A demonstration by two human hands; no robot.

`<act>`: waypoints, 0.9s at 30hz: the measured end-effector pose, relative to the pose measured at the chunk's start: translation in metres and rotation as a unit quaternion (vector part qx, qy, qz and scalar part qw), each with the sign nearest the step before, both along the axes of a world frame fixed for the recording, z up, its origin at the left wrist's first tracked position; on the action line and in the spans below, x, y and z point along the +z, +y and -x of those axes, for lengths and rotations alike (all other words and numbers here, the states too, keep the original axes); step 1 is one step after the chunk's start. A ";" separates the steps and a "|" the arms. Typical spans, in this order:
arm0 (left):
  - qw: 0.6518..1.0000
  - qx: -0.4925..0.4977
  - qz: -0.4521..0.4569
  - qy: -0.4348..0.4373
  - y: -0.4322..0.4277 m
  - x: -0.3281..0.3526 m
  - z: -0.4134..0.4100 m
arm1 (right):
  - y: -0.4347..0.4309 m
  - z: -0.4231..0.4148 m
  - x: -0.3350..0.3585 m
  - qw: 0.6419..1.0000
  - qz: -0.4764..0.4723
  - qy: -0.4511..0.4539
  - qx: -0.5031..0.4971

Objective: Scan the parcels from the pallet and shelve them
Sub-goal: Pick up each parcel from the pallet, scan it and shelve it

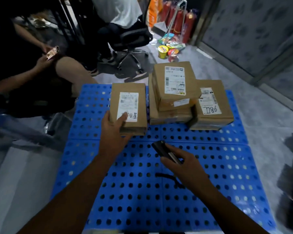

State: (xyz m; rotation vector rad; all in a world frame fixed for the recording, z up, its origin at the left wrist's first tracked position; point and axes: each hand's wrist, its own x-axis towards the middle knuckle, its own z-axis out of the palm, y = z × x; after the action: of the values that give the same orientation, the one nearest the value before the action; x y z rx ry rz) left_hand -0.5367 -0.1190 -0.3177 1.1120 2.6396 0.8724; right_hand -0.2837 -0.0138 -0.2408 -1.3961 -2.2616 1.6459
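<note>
- Blue perforated pallet (159, 191) on the grey floor (269, 132); its near half is bare, with room around both forearms.
- Left hand (113, 130) at the near left corner of a brown parcel (128, 107); grip pinching that corner, thumb on top over the white label (128, 107), fingers under the near edge.
- That parcel sits at the pallet's far left part, long side running away from the camera; can't tell whether its near end is lifted off the pallet.
- Clear blue gap between this parcel and the stack (172, 98) to its right; they do not touch.
- Stack: several brown boxes piled, top box (176, 81) tilted, label up.
- Lower box (211, 107) touches the stack's right side, label with handwritten "7786" seen upside down.
- Right hand (181, 161) over the pallet's middle, grip wrapped around a dark handheld scanner (164, 152), its front end pointing toward the held parcel; a black cord (169, 178) lies on the pallet under the wrist.
- Left pallet edge is tight: a seated person's knee (69, 70) just beside the far left corner, that person holding a phone (52, 52).
- Far side: office chair (134, 41), instant noodle cups (167, 51), red fire extinguishers (181, 19) on the floor beyond the stack.
- Right pallet edge: open floor, then a wall (260, 31).
</note>
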 end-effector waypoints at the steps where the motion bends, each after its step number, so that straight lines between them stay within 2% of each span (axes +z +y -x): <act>1: 1.000 -0.001 -0.015 -0.005 -0.014 0.000 -0.013 | -0.002 0.002 0.001 1.000 -0.005 -0.001 0.009; 5: 0.991 0.023 -0.104 -0.076 -0.081 -0.006 -0.055 | -0.011 0.015 0.007 0.995 -0.040 -0.019 0.087; 8: 0.985 -0.003 -0.109 -0.135 -0.105 -0.009 -0.064 | -0.009 0.021 0.019 0.980 -0.108 -0.055 0.157; 11: 0.989 -0.040 -0.071 -0.125 -0.107 -0.016 -0.063 | -0.001 0.026 0.036 0.953 -0.163 -0.092 0.238; 15: 0.990 -0.022 -0.073 -0.121 -0.099 -0.023 -0.060 | 0.012 0.029 0.057 0.895 -0.250 -0.171 0.326; 20: 0.989 -0.017 -0.096 -0.114 -0.100 -0.029 -0.065 | 0.027 0.033 0.071 0.849 -0.304 -0.220 0.372; 27: 0.992 -0.027 -0.082 -0.093 -0.101 -0.029 -0.062 | 0.034 0.033 0.076 0.797 -0.379 -0.230 0.409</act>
State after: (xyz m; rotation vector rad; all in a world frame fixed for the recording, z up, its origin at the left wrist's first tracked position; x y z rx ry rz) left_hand -0.4749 -0.2197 -0.3463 1.0740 2.4128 1.1400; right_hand -0.3169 0.0206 -0.1646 -0.6500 -3.4936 0.1666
